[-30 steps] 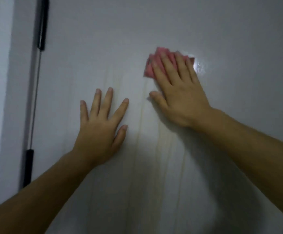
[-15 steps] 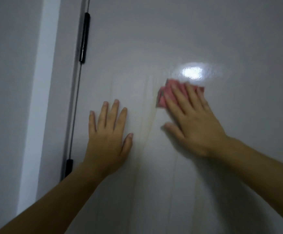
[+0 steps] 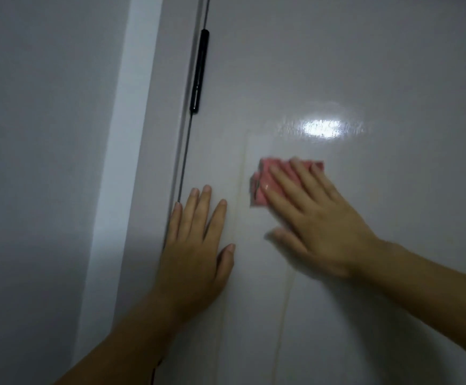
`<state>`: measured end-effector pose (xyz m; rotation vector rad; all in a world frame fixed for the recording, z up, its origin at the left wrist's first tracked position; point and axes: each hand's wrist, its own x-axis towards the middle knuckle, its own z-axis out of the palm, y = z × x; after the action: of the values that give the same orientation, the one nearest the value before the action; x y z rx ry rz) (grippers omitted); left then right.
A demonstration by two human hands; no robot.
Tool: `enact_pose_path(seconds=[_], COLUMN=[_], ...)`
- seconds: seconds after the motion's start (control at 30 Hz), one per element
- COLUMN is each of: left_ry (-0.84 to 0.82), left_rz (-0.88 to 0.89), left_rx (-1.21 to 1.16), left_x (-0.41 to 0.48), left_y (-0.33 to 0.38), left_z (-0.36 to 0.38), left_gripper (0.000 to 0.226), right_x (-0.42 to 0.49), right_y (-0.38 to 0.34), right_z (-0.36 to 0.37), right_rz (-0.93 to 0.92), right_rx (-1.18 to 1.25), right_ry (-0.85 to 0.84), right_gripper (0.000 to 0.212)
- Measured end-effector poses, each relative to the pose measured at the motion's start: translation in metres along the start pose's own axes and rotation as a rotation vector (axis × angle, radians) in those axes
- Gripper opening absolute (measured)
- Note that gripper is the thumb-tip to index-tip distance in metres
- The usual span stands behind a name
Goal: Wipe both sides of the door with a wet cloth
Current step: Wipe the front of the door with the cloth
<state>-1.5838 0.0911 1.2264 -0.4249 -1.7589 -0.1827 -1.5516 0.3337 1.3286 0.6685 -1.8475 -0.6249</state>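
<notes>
1. Shifted since half a second ago: right hand [image 3: 318,226] and pink cloth [image 3: 262,187] lower on the door [image 3: 365,65], further under the bright reflection [image 3: 320,127]; left hand [image 3: 195,245] nearer to the door edge under the black hinge [image 3: 199,70].
2. Right hand: flat and wide, fingers straight and a little spread, pressing the cloth against the door; slightly blurred, so probably in the middle of a stroke.
3. Cloth: folded, mostly hidden under the fingers, pink corners showing above and left of them; placed below and to the right of the hinge.
4. Left hand: also flat and wide, palm on the door, holding nothing, directly below the hinge, little finger just beside the door edge; probably for bracing the door against the push.
5. Progress, as a judgement: wet shine to the right of the hinge and pale drip streaks [image 3: 240,184] running down below and right of it, so at least this part of this side already wiped. Lower part impossible to judge. Drips still to be caught. Other side not visible, presumably still to do.
6. Around: pale door frame [image 3: 132,134] left of the hinge, grey wall [image 3: 32,134] further left of it.
7. In the way: only the hinge itself and the narrow gap under it, a likely place for catching the cloth or a fingertip; nothing else seen blocking the stroke.
</notes>
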Motion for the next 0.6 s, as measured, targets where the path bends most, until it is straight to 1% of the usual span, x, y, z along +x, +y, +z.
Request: enact_pose_path(seconds=[0.07,0.1,0.13,0.23,0.3,0.33,0.43,0.47,0.5,0.53,0.6], left_ry=[-0.007,-0.008,-0.008,-0.013,-0.017,-0.023,-0.051,-0.067,-0.08,-0.087,-0.097], left_rz=[-0.005,-0.007,-0.011,-0.041,-0.06,-0.064,-0.045,-0.033,-0.025,-0.019,-0.019], left_rx=[-0.016,-0.015,-0.01,-0.018,-0.04,-0.049,-0.057,-0.051,-0.038,-0.025,-0.014], left_x=[-0.005,-0.007,-0.008,-0.01,-0.014,-0.018,-0.038,-0.045,-0.05,-0.053,-0.056], left_y=[-0.002,-0.001,0.001,0.006,0.006,0.006,0.005,0.005,0.004,0.004,0.003], left_z=[0.0,0.0,0.001,0.001,0.001,0.001,0.003,0.003,0.003,0.003,0.003], left_gripper=[0.072,0.073,0.073,0.075,0.074,0.074,0.074,0.074,0.075,0.075,0.076], right_x=[-0.001,0.01,0.029,0.101,0.122,0.118,0.073,0.064,0.066,0.077,0.108], right_y=[-0.002,0.003,0.008,0.015,0.004,-0.006,-0.036,-0.037,-0.034,-0.028,-0.02], right_z=[0.001,-0.001,-0.005,-0.025,-0.026,-0.021,-0.005,-0.003,-0.003,-0.006,-0.013], right_rz=[-0.106,-0.117,-0.085,0.123,0.177,0.144,-0.139,-0.208,-0.242,-0.232,-0.135], right_rx=[-0.018,-0.025,-0.015,0.083,0.105,0.095,0.02,0.009,0.007,0.001,0.009], right_ry=[-0.034,-0.04,-0.028,0.039,0.05,0.043,-0.032,-0.056,-0.064,-0.059,-0.028], right_gripper=[0.072,0.072,0.072,0.072,0.073,0.073,0.071,0.07,0.069,0.068,0.068])
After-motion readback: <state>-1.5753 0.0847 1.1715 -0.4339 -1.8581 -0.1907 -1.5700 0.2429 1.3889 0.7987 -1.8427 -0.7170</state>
